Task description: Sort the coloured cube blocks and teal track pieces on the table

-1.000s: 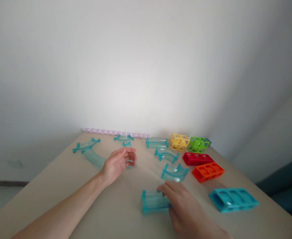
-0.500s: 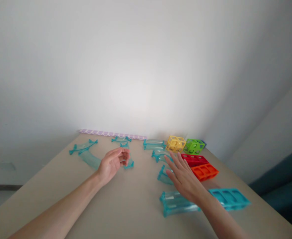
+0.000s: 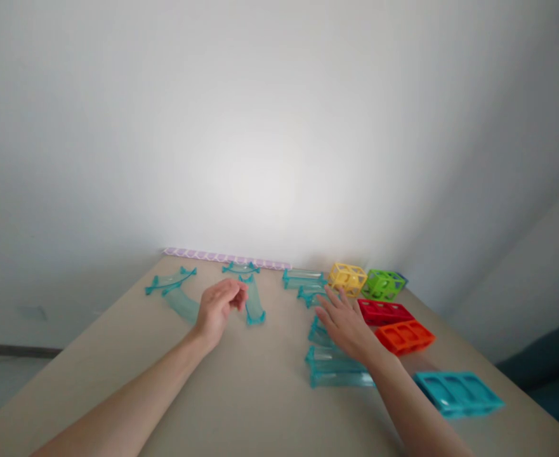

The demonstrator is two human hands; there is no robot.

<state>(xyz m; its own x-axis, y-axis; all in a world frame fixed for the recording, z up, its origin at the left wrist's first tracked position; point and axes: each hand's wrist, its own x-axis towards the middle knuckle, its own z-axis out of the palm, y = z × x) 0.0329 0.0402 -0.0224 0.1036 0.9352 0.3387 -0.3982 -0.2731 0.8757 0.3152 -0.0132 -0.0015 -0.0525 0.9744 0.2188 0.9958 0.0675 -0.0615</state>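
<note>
My left hand [image 3: 218, 308] hovers over the table with its fingers loosely curled, holding nothing, just left of a curved clear teal track piece [image 3: 253, 303]. My right hand [image 3: 344, 324] is stretched out flat, fingers apart, over a teal track piece [image 3: 318, 331] and reaching toward another curved one [image 3: 310, 294]. A straight teal channel piece [image 3: 336, 370] lies just under my right wrist. More teal track pieces lie at the far left [image 3: 170, 280] and by the wall [image 3: 241, 268].
Coloured blocks sit at the right: a yellow cage cube [image 3: 347, 278], a green one [image 3: 382, 284], a red block [image 3: 384, 311], an orange block [image 3: 405, 336] and a teal block [image 3: 457, 393]. A purple strip [image 3: 226, 258] runs along the beige table's [image 3: 241, 393] far edge, against the white wall.
My right hand let go of the straight teal piece near the front and reached forward, flat, over the middle track pieces. My left hand stayed near the curved piece, fingers loosely curled.
</note>
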